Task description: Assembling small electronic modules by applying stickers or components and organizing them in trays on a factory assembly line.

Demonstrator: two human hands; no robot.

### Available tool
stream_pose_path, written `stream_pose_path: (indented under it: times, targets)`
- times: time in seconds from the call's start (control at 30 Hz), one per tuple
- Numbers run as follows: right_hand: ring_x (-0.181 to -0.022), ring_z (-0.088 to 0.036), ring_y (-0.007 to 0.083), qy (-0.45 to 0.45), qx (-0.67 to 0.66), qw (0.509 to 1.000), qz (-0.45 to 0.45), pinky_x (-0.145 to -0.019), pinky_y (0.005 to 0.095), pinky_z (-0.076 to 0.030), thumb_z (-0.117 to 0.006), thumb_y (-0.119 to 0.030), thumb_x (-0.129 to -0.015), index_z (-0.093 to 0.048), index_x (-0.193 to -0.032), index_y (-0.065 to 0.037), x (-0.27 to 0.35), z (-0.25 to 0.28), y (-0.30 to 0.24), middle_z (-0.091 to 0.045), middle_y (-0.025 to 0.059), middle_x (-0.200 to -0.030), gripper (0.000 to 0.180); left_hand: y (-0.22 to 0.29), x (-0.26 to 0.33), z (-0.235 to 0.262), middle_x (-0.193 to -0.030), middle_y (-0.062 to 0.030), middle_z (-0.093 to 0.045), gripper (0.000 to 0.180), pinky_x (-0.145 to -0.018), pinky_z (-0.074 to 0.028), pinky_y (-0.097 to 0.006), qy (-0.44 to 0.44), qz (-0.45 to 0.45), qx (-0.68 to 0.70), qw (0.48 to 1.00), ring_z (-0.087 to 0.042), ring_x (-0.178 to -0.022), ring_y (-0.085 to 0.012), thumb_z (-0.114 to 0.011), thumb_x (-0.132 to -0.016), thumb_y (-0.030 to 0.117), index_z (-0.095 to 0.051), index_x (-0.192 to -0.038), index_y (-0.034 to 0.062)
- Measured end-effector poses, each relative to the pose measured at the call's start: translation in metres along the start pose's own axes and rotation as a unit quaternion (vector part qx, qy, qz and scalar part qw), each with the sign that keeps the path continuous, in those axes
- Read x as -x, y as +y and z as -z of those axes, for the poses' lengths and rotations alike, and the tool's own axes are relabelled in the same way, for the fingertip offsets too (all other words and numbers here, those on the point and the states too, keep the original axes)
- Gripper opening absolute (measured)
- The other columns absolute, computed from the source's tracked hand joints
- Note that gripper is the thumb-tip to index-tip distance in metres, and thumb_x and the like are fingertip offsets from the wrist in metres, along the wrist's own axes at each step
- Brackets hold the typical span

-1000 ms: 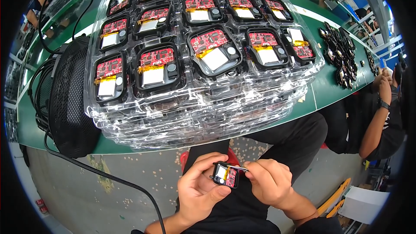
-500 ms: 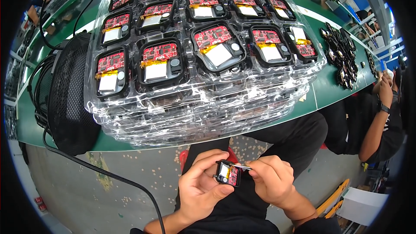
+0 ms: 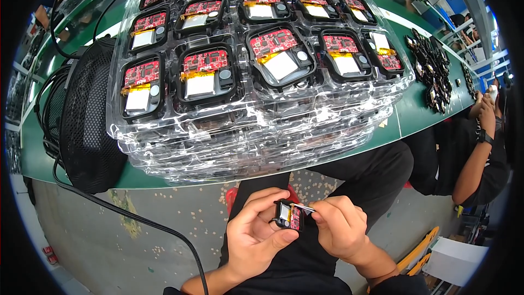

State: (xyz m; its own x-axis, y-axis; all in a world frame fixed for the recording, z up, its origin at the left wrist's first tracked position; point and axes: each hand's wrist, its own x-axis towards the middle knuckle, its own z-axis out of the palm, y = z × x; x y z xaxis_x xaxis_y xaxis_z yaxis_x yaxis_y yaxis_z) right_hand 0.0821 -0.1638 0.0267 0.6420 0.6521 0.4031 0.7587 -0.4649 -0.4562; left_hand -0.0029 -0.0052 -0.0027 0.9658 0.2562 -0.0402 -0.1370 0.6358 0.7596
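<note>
While a small black case [image 3: 287, 216] is gripped upright over the lap by the closed left hand [image 3: 255, 237], its right edge is pinched by the right hand [image 3: 338, 229]. Stacked clear trays [image 3: 256, 125] are seen on the far side.

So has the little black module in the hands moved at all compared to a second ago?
No. The small black module sits between the left hand and right hand, below the green table edge as before.
</note>
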Motion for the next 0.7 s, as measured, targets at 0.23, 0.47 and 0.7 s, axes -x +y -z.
stream_pose_path:
  times: [0.23,0.47,0.7]
  targets:
    - [-0.056,-0.062,0.017,0.001,0.005,1.0,-0.005,-0.047,0.0279,-0.049,-0.078,-0.002,-0.078,-0.068,-0.097,-0.001,0.0008,-0.0014,-0.0011,-0.062,0.0067,-0.079,0.022,0.0022,-0.0007,-0.0024,-0.138,-0.0135,-0.043,0.055,-0.103,-0.053,-0.037,0.016,0.018,-0.006,1.0,-0.055,-0.126,-0.0253,-0.075,-0.085,-0.008,-0.051,-0.134,-0.0096]
    - [-0.056,-0.062,0.0167,-0.017,0.003,1.0,-0.002,-0.046,0.0277,-0.049,-0.078,-0.002,-0.077,-0.068,-0.096,-0.001,-0.0012,-0.0001,-0.0001,-0.062,0.0059,-0.078,0.021,-0.0004,0.0004,0.0008,-0.139,-0.0141,-0.042,0.056,-0.103,-0.054,-0.038,0.016,0.009,-0.02,1.0,-0.055,-0.126,-0.0273,-0.077,-0.084,-0.007,-0.052,-0.134,-0.0095]
    - [-0.056,-0.061,0.017,0.013,0.006,1.0,0.013,-0.046,0.0277,-0.049,-0.078,-0.002,-0.076,-0.068,-0.095,-0.001,-0.0008,-0.0016,0.0018,-0.062,0.0058,-0.078,0.021,0.0028,0.0004,0.0,-0.14,-0.014,-0.041,0.056,-0.103,-0.054,-0.038,0.019,0.012,-0.018,1.0,-0.055,-0.126,-0.0274,-0.077,-0.084,-0.006,-0.051,-0.134,-0.0105]
